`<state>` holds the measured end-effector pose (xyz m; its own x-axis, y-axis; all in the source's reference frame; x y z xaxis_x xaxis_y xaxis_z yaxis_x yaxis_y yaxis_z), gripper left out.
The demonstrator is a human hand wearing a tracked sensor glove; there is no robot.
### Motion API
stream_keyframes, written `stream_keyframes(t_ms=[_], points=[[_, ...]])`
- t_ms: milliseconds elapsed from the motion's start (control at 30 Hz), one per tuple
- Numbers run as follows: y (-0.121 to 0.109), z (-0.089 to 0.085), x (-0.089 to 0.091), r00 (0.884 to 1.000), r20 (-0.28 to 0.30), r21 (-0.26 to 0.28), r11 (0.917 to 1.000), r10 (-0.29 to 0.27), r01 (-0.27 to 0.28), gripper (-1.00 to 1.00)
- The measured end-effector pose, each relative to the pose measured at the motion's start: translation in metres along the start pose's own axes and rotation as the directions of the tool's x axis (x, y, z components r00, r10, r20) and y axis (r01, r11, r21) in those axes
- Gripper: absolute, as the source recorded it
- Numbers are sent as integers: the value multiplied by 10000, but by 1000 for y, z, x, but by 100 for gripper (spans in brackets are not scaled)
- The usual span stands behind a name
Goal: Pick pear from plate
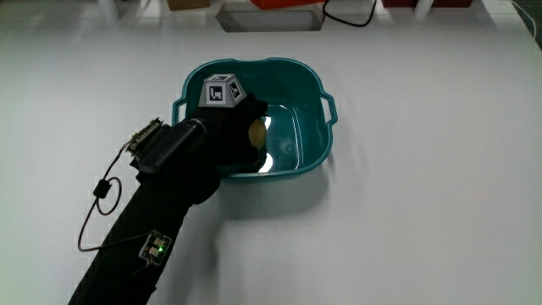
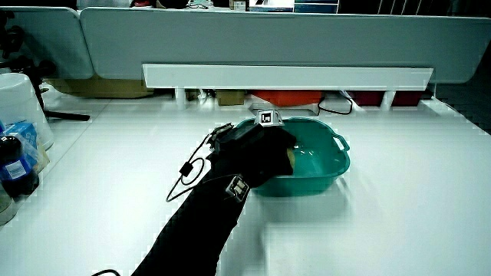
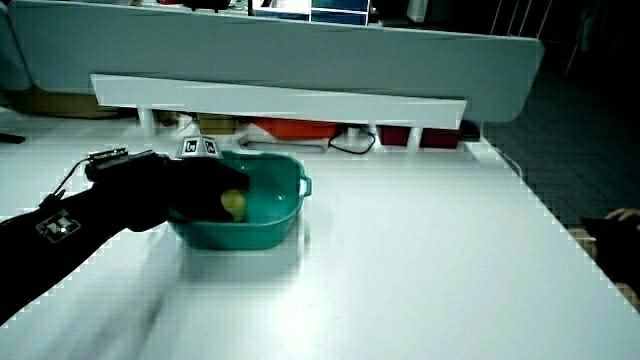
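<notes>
A teal basin point(image 1: 313, 135) with two handles is seen on the white table point(image 1: 423, 212); it serves as the plate here. The hand point(image 1: 229, 127) is reached inside the basin over its rim nearer to the person; its fingers are curled around the yellow pear point(image 1: 257, 133), which is held low inside the basin; in both side views the pear point(image 3: 234, 204) is seen partly covered by the glove. The patterned cube point(image 1: 221, 91) is carried on the hand's back, above the basin's rim.
</notes>
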<state>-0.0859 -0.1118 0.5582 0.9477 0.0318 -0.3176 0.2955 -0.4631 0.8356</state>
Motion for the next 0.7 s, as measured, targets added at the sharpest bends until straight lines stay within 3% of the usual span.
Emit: stream_keyframes(t_ms=[200,467,700], points=[[-4,2,-2,9999,0,645,9978,-151,150,46],[-5,0,-3,9990,-177,875,9953,-400,414,79],[-7,0,-6,9989,66,925,9947,-456,448,100]])
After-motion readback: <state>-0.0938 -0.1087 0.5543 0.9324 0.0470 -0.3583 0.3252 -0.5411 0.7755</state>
